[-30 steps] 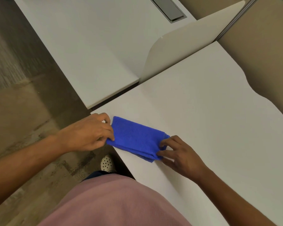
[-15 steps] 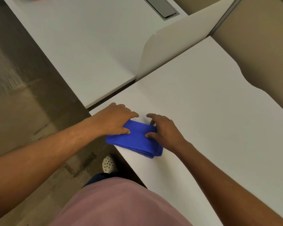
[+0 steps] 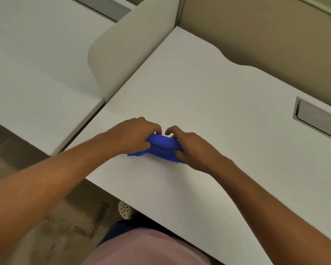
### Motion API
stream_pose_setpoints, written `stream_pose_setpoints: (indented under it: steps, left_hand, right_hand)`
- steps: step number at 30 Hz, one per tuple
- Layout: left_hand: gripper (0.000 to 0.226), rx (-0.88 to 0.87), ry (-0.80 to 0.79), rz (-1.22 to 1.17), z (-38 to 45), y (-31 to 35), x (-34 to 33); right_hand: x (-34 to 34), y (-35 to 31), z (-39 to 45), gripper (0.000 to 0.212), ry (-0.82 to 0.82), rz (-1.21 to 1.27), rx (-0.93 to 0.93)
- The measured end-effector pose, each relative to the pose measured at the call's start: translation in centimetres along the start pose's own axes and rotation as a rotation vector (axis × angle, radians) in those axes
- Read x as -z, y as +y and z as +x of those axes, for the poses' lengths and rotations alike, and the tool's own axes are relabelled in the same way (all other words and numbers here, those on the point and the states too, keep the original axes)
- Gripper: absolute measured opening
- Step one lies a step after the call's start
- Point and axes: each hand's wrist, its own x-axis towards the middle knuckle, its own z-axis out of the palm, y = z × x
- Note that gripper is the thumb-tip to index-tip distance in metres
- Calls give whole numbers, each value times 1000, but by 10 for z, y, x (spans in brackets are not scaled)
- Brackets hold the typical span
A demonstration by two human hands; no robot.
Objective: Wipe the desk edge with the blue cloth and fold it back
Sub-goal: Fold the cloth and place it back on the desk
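Note:
The blue cloth (image 3: 161,147) lies bunched on the white desk (image 3: 208,96), a short way in from the desk's near edge. My left hand (image 3: 136,135) grips its left end, fingers curled over the top and thumb underneath. My right hand (image 3: 191,145) grips the right end the same way. The two hands are close together, their fingertips nearly touching above the cloth. Only the middle of the cloth and a small corner at the lower left show; the rest is hidden under the hands.
A white divider panel (image 3: 130,52) stands at the desk's left side, with a neighbouring desk (image 3: 36,73) beyond it. A grey cable flap (image 3: 317,117) sits in the desk at the right. A beige partition wall (image 3: 266,35) runs behind. Floor and a white shoe (image 3: 124,208) lie below the edge.
The cloth has moved from the desk's edge further onto the desk. Both hands have closed on its ends and come together, bunching the flat cloth.

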Motion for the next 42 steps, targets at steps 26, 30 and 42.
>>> stream_pose_setpoints:
  steps: [26, 30, 42]
  left_hand:
    - [38, -322, 110, -319, 341, 244, 68]
    - [34, -333, 160, -508, 410, 246, 69]
    - [46, -443, 66, 122, 526, 208, 27]
  right_hand:
    - [216, 349, -97, 24, 644, 205, -420]
    - [242, 411, -75, 25, 682, 265, -387]
    - [199, 520, -10, 50, 470, -263, -330]
